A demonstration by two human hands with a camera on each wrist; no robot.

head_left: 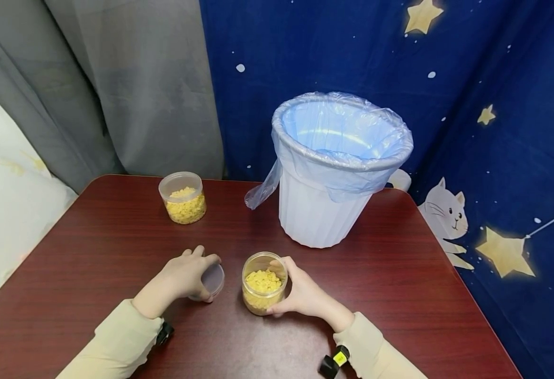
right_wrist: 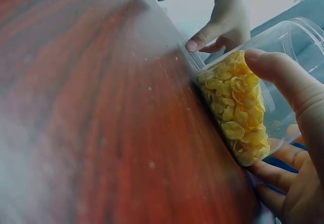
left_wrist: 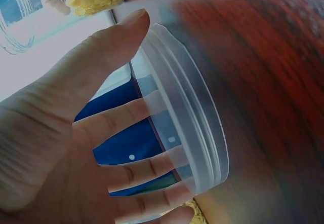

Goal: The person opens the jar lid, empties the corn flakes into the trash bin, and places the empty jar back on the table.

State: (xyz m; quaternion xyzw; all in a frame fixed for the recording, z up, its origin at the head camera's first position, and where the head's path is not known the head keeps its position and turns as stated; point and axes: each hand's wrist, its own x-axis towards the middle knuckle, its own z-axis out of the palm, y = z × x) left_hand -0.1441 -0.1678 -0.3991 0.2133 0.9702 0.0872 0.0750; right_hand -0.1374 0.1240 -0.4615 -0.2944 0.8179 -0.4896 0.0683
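Observation:
A clear jar (head_left: 262, 295) partly filled with yellow flakes (right_wrist: 235, 110) stands on the table without a lid. The right hand (head_left: 305, 295) grips its right side, thumb at the near side and fingers behind, as the right wrist view also shows. To the left of the jar, the left hand (head_left: 187, 276) holds a translucent round lid (head_left: 212, 279) by its edge, low at the tabletop. In the left wrist view the thumb and spread fingers span the lid (left_wrist: 190, 112), with the fingers seen through it.
A second open jar (head_left: 185, 202) with yellow flakes stands at the back left of the dark red table (head_left: 239, 347). A white bin (head_left: 319, 210) lined with a thin bluish bag stands at the back right, before a blue curtain (head_left: 362, 47).

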